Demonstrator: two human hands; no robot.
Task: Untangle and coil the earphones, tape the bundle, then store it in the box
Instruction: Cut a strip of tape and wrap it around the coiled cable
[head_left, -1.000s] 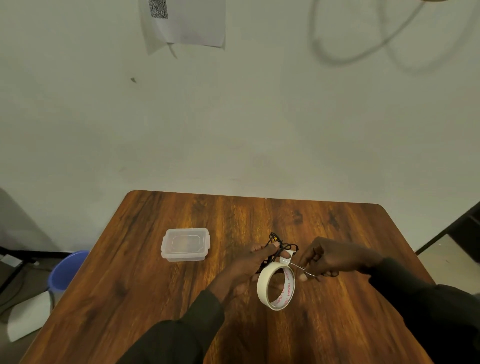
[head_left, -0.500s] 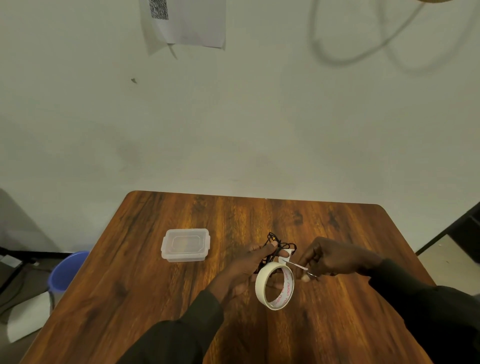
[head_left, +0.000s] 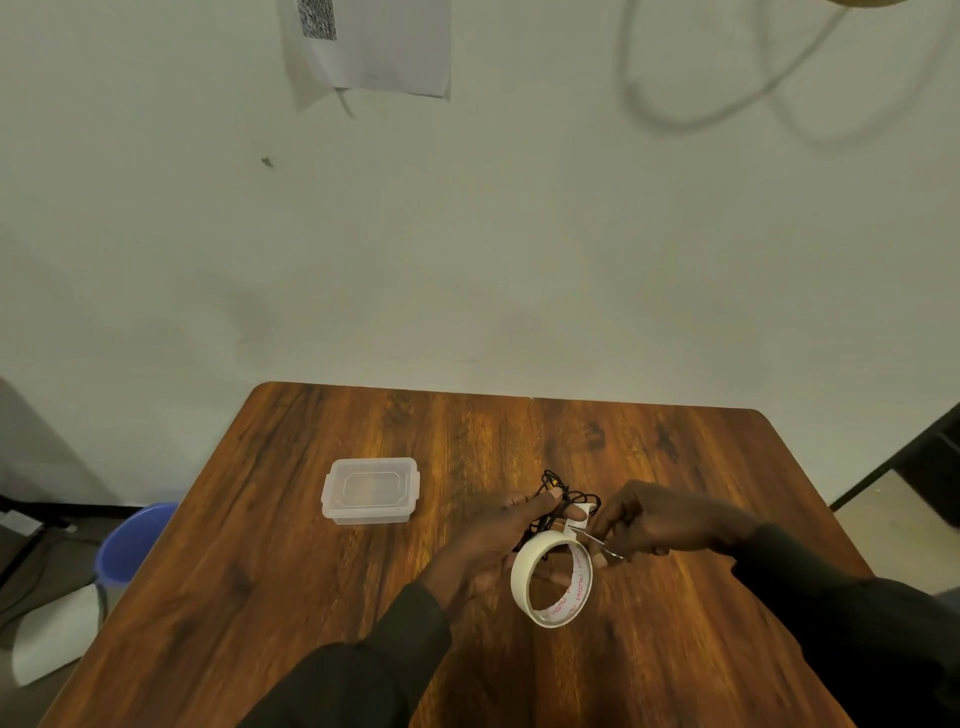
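My left hand grips the black coiled earphones above the wooden table, thumb pressed on the bundle. A white strip of tape runs from the bundle down to the cream tape roll, which hangs just below my fingers. My right hand holds small scissors, their thin metal blades at the tape strip between roll and bundle. The clear plastic box, lid on, sits on the table to the left of both hands.
A blue bucket stands on the floor left of the table beside white sheets. The table's far edge meets a pale wall with a taped paper sheet. A dark frame is at the right.
Both hands and the roll have barely shifted; the scissor blades stay at the tape strip beside the earphone bundle.
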